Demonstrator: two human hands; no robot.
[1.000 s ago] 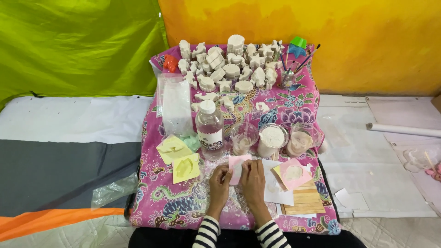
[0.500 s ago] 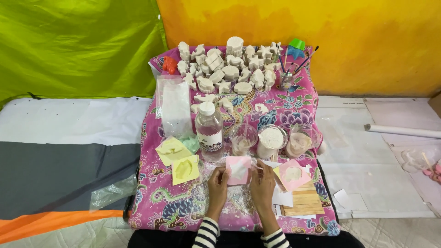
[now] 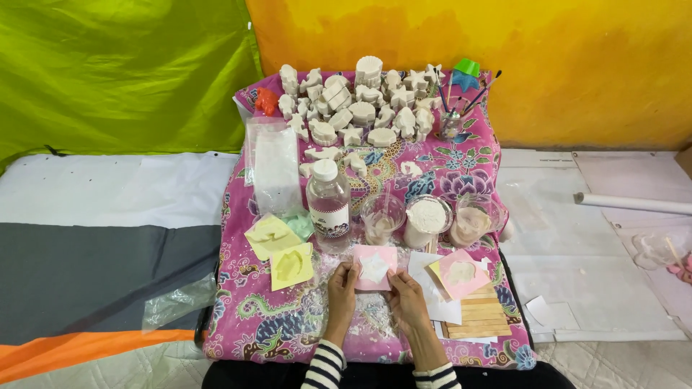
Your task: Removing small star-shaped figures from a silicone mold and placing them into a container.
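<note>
Both my hands hold a pink square mould (image 3: 375, 268) with a white star-shaped filling, just above the pink patterned cloth (image 3: 249, 317). My left hand (image 3: 342, 288) grips its left edge and my right hand (image 3: 406, 299) grips its lower right edge. A second pink mould (image 3: 460, 272) lies to the right on white paper. Two yellow moulds (image 3: 290, 265) and a pale green one (image 3: 299, 223) lie to the left. Behind the held mould stand a clear water bottle (image 3: 328, 205) and three plastic cups (image 3: 427, 222) of white and beige mix.
Several white plaster figures (image 3: 360, 108) crowd the far end of the cloth, with a jar of paint brushes (image 3: 450, 122) and an orange figure (image 3: 265, 101). A clear plastic bag (image 3: 274, 166) lies left of the bottle. Wooden sticks (image 3: 472, 317) lie at right. Yellow and green backdrops hang behind.
My hands have lifted the pink mould off the cloth and brought it up and slightly forward; earlier they were pressed down over it near the cloth's front.
</note>
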